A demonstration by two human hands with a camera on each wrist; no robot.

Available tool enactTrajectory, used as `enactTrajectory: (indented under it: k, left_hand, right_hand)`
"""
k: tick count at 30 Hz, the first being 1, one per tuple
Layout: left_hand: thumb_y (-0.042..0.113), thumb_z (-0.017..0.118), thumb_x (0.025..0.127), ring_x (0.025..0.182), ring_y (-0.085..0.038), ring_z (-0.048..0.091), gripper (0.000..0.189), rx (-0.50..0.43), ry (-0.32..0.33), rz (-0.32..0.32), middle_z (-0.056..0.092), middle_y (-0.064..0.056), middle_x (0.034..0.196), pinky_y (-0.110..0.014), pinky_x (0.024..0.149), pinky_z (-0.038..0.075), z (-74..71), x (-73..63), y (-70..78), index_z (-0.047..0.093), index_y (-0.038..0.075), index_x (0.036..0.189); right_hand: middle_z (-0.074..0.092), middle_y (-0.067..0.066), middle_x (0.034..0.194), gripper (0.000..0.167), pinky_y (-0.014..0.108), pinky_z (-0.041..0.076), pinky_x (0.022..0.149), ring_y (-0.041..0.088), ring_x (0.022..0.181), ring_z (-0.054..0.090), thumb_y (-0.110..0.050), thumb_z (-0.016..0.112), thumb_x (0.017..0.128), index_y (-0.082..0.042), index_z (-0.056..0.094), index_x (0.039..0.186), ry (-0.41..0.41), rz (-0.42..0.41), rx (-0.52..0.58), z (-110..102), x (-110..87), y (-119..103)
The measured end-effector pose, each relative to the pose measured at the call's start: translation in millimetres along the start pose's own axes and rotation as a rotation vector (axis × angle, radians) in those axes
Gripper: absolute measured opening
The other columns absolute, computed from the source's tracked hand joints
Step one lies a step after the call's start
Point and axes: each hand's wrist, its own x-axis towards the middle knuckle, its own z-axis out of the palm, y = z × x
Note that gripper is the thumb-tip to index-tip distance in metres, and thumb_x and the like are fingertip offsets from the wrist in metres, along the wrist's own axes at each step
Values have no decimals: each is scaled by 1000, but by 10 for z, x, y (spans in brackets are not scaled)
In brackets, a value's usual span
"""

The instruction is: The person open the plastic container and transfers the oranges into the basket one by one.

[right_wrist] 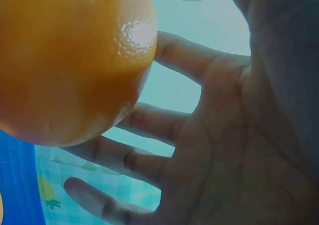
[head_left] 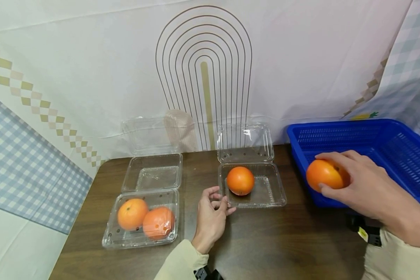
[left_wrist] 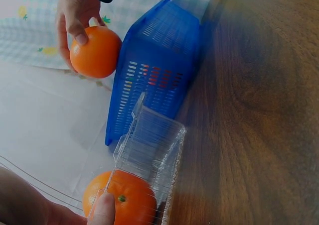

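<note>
Nearest, the loosely curled left hand [head_left: 210, 221] touches an open clear box [head_left: 266, 188] holding one orange [head_left: 240, 181]; whether it pinches, I cannot tell. Farther right, the right hand [head_left: 367, 184] pinches another orange [head_left: 324, 175] between thumb and fingers, by the blue basket [head_left: 339, 124]; carrying seems the step, calling next for a steady hold.

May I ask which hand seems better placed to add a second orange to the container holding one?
The right hand, I think: it holds an orange by the blue basket, whereas the left hand, at the near left corner of the container, holds none.
</note>
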Motion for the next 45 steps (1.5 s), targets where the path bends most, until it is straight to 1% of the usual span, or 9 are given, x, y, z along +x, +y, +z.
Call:
enactTrajectory:
  k: [3, 7, 10, 12, 17, 24, 30, 39, 45]
  left_hand:
    - [-10, 57, 98, 83, -24, 69, 38, 6, 0, -2, 46, -11, 105, -29, 75, 68, 1, 2, -1, 45, -7, 134]
    - [-10, 57, 98, 83, -24, 68, 39, 3, 1, -11, 46, -10, 104, -29, 75, 68, 6, -2, 2, 45, -7, 134]
    - [-10, 58, 97, 82, -23, 68, 39, 2, 2, -6, 46, -10, 104, -30, 75, 68, 8, -6, 1, 45, -7, 134]
    - [-10, 58, 97, 81, -22, 67, 39, 0, 3, -2, 46, -10, 104, -30, 75, 68, 8, -12, 3, 45, -7, 134]
    - [-9, 59, 97, 79, -19, 65, 40, -5, 5, 7, 46, -9, 104, -32, 75, 68, 11, -13, 1, 44, -7, 135]
    - [-9, 58, 98, 80, -20, 66, 40, 4, 3, 3, 46, -10, 104, -31, 75, 68, 6, -10, 3, 44, -7, 135]
    - [-9, 58, 98, 79, -18, 66, 40, 3, -2, 12, 46, -10, 105, -32, 75, 68, 2, -16, 7, 43, -7, 135]
    - [-9, 58, 98, 82, -20, 67, 41, 3, -5, 16, 49, -12, 105, -31, 75, 68, 4, -20, 8, 43, -8, 135]
    - [-9, 58, 98, 82, -21, 67, 41, 4, -7, 15, 49, -12, 105, -32, 75, 68, 5, -22, 9, 43, -7, 136]
  right_hand:
    - [51, 27, 130, 72, 52, 49, 65, 48, 104, 52, -46, 79, 85, -16, 53, 144, 7, 9, 0, 1, -6, 19]
    - [53, 28, 128, 72, 48, 51, 61, 46, 101, 54, -46, 80, 84, -16, 54, 144, 17, 20, 0, 2, -13, 49]
    - [52, 30, 129, 73, 52, 50, 63, 47, 103, 53, -47, 79, 85, -15, 52, 145, 9, 36, -6, -2, -20, 77]
    - [51, 31, 130, 74, 56, 50, 66, 49, 105, 51, -48, 79, 86, -14, 51, 146, 0, 46, -4, -5, -25, 95]
    - [51, 33, 130, 75, 60, 50, 68, 50, 107, 50, -48, 78, 86, -13, 51, 146, -4, 54, -10, -10, -37, 132]
    - [51, 34, 129, 74, 56, 50, 65, 50, 105, 50, -45, 78, 87, -10, 50, 146, -16, 72, -11, -16, -39, 178]
    - [49, 36, 129, 73, 60, 49, 67, 52, 108, 47, -41, 78, 87, -7, 50, 145, -23, 77, -15, -11, -43, 224]
    - [50, 36, 126, 73, 45, 44, 58, 50, 103, 49, -44, 79, 86, -7, 51, 143, -52, 122, -27, 8, -33, 294]
    - [50, 39, 125, 73, 43, 44, 59, 52, 102, 50, -42, 78, 87, -4, 50, 143, -80, 114, -28, -8, -12, 295]
